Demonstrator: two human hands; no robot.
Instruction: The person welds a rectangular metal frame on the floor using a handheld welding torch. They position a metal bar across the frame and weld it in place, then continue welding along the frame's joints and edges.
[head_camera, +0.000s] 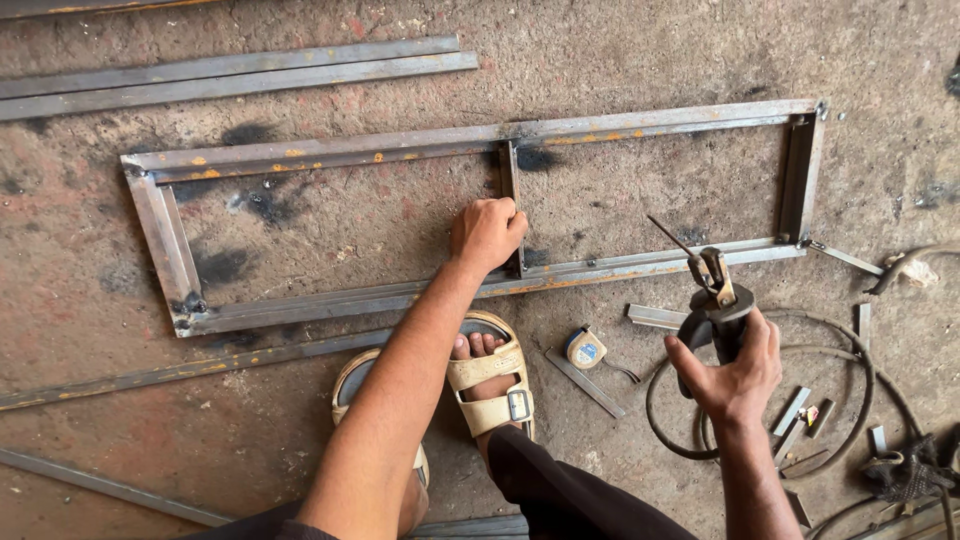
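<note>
Right hand (735, 375) hides electrode holder's (715, 300) grip.

floor (330, 420): bare concrete, reddish-grey | scorch marks, rust stains | light: even, soft shadows

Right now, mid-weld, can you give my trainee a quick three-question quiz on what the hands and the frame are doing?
1. True or false: the left hand rests on the middle crossbar of the steel frame.
2. What does the right hand hold?
A. tape measure
B. electrode holder with a rod
C. hammer
3. Fill in: the tape measure lies on the floor between the sandalled foot and the ____ hand.

Key: 1 true; 2 B, the electrode holder; 3 right.
</note>
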